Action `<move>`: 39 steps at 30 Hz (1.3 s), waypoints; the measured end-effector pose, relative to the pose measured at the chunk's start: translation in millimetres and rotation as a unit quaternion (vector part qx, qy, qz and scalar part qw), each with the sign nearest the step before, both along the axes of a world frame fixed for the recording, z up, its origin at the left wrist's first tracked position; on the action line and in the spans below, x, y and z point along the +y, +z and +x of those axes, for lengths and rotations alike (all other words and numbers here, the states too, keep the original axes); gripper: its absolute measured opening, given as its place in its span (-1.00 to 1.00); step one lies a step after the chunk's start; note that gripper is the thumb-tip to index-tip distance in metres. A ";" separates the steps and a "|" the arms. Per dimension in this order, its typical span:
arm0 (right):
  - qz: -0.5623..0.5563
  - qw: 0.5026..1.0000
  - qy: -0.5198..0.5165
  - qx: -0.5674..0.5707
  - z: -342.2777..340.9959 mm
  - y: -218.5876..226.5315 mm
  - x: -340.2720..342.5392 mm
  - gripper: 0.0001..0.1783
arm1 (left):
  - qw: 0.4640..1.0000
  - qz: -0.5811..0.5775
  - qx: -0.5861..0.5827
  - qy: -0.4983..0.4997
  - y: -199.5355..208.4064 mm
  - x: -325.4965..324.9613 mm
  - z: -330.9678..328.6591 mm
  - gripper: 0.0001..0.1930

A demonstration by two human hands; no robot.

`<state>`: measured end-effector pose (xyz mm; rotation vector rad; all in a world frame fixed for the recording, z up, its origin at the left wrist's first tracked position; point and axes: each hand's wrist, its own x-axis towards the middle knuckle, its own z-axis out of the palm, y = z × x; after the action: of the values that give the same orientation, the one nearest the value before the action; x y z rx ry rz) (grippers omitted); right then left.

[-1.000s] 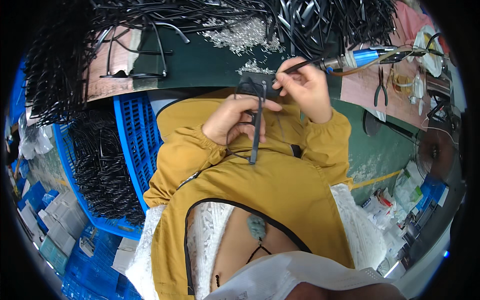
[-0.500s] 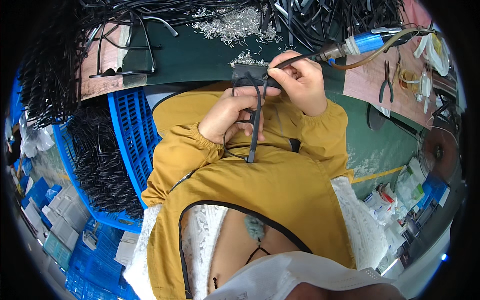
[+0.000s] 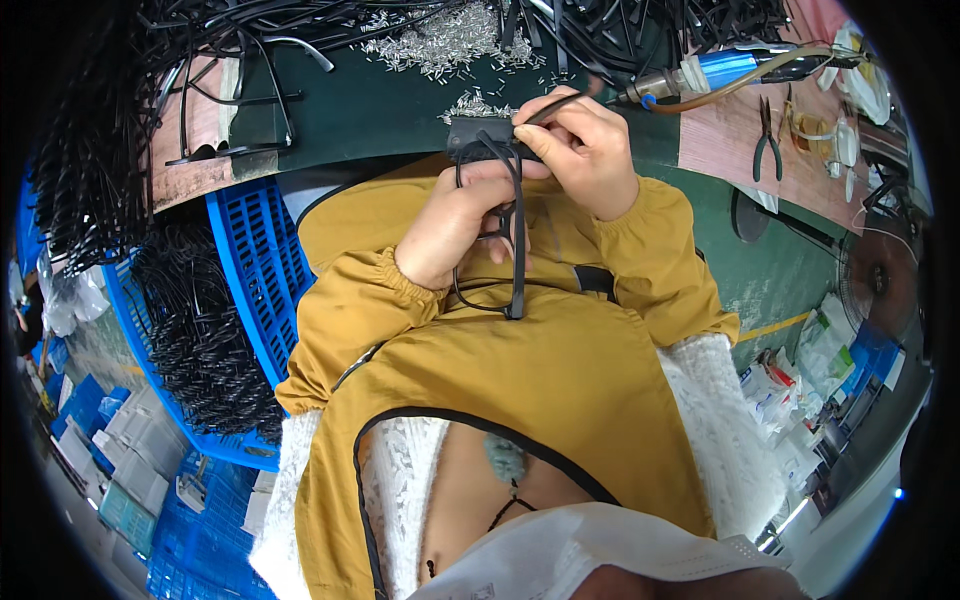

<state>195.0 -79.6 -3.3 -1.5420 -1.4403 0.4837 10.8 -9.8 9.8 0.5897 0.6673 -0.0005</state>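
Observation:
My left hand (image 3: pixel 452 222) is closed around a black eyeglass frame (image 3: pixel 518 250) at the table's front edge. One temple of it hangs down toward my lap, over the mustard apron. The frame's upper end lies against a small black block (image 3: pixel 466 133) at the edge. My right hand (image 3: pixel 590 155) pinches a thin black eyeglass temple (image 3: pixel 553 107) between thumb and fingers, its near end beside the block. The joint itself is hidden by my fingers. Just beyond the block is a small heap of tiny silvery metal pieces (image 3: pixel 478 106).
A blue power screwdriver (image 3: pixel 725 70) with a brown hose lies right of my right hand. Pliers (image 3: pixel 767 150) rest farther right. A larger heap of metal pieces (image 3: pixel 440 45) and many black temples (image 3: pixel 640 40) fill the back. A blue basket (image 3: pixel 255 270) of black parts stands at left.
The view has shifted slightly. My right hand and the temple in it have pulled a little away from the screwdriver's tip. My left hand keeps its hold on the eyeglass frame.

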 end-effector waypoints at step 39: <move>0.241 0.824 0.038 0.511 8.4 14.6 17.2 -0.63 | 0.972 -0.202 0.054 0.103 -15.7 -28.1 4.6 -0.79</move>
<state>203.4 -62.4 11.4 -0.5989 -0.6706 0.7646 15.4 -37.9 -5.9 0.1267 0.8053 0.0253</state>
